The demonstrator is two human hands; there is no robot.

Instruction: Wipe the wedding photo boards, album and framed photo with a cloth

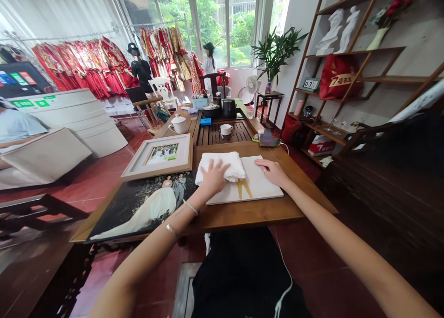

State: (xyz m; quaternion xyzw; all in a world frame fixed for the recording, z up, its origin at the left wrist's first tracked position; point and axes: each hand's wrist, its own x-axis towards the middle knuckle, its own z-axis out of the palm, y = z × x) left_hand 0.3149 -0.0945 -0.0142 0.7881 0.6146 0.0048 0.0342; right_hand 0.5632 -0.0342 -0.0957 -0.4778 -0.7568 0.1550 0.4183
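My left hand [213, 177] lies flat with fingers spread on a folded white cloth [225, 164], pressing it onto a white flat board [258, 186] with a gold mark, which rests on the wooden table [263, 209]. My right hand [274, 171] lies open on the board's right part, fingers stretched toward the cloth. Both wrists reach in from the near edge. A large wedding photo print [138, 207] lies to the left of the board, and a framed photo [159, 156] sits behind it.
A tea tray [222, 134] with a white cup [226, 130], teapot [179, 124] and dark kettles stands farther back. A phone [268, 140] with a cable lies at right. Shelves line the right wall. Racks of red garments and people stand at the back.
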